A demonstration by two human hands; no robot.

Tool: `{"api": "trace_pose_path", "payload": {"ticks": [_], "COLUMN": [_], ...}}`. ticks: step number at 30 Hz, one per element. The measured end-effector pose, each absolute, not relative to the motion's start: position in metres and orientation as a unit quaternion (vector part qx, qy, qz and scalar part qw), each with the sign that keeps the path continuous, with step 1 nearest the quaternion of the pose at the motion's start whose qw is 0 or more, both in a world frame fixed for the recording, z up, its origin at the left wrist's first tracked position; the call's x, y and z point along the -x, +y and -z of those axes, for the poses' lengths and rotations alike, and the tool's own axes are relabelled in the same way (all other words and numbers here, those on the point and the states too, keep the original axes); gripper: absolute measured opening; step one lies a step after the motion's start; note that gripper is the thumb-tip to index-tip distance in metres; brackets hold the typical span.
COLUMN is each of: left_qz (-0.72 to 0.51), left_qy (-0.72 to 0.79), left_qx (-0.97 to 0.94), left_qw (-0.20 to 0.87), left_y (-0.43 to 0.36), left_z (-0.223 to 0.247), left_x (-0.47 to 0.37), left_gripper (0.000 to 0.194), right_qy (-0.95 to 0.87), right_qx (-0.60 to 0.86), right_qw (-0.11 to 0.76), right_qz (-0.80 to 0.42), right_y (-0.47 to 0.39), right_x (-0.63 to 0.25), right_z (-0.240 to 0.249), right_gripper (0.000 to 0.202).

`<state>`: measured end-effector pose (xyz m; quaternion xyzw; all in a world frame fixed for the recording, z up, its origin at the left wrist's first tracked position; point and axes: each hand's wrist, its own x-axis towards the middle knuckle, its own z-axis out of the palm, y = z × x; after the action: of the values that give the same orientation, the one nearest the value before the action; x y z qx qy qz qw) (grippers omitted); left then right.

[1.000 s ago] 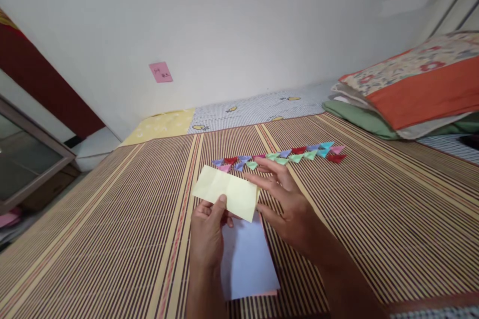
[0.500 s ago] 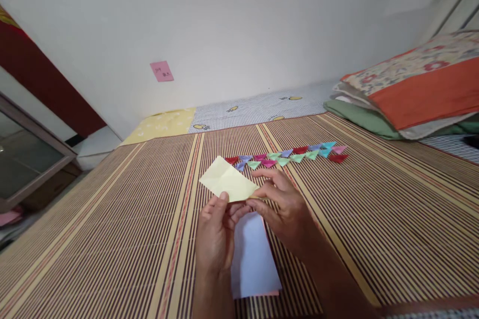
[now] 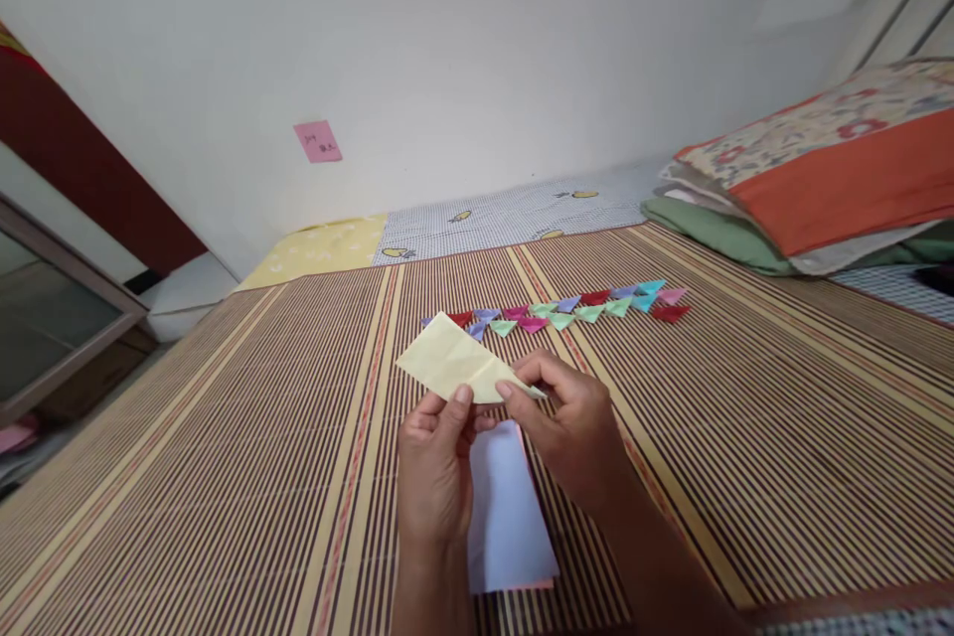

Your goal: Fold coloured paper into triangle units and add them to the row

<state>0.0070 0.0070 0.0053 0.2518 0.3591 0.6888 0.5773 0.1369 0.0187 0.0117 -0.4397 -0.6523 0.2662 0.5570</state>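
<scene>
A pale yellow sheet of paper [image 3: 447,358], partly folded, is held above the mat between both hands. My left hand [image 3: 439,447] pinches its lower edge, thumb on top and fingers underneath. At the right end, my right hand [image 3: 566,417] grips the paper between thumb and fingers, where a corner is folded to a point. Below the hands lies a stack of paper [image 3: 511,517], pale blue on top with a pink edge showing under it. Beyond the yellow paper, small folded paper triangles [image 3: 560,320] in several colours lie in two rows.
The striped bamboo mat [image 3: 245,437] covers the bed. Folded bedding with an orange band [image 3: 835,199] is piled at the right. Patterned cloth [image 3: 492,214] runs along the white wall, which bears a pink note [image 3: 318,141]. A glass-fronted cabinet [image 3: 60,318] stands at the left.
My right thumb has moved onto the top of the yellow paper, and my right fingers have curled in. The paper's right end now shows a folded point reaching farther right.
</scene>
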Motion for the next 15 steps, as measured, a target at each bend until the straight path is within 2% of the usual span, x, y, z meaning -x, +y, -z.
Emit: {"api": "trace_pose_path", "payload": {"ticks": [6, 11, 15], "left_qz": [-0.693, -0.717, -0.739], "left_qy": [0.357, 0.337, 0.342], "left_qx": [-0.198, -0.173, -0.171], "left_qw": [0.595, 0.586, 0.555], "left_y": [0.006, 0.008, 0.011], "left_z": [-0.010, -0.010, -0.006], "left_x": [-0.004, -0.005, -0.001], "left_gripper": [0.032, 0.027, 0.027], "right_qy": [-0.622, -0.580, -0.591], "right_qx": [0.455, 0.423, 0.421], "right_qw": [0.566, 0.591, 0.546], "right_qz": [-0.292, -0.367, -0.419], "right_y": [0.020, 0.024, 0.031], "right_x": [-0.138, -0.140, -0.156], "right_z": [-0.010, -0.007, -0.004], "right_gripper": [0.017, 0.008, 0.009]}}
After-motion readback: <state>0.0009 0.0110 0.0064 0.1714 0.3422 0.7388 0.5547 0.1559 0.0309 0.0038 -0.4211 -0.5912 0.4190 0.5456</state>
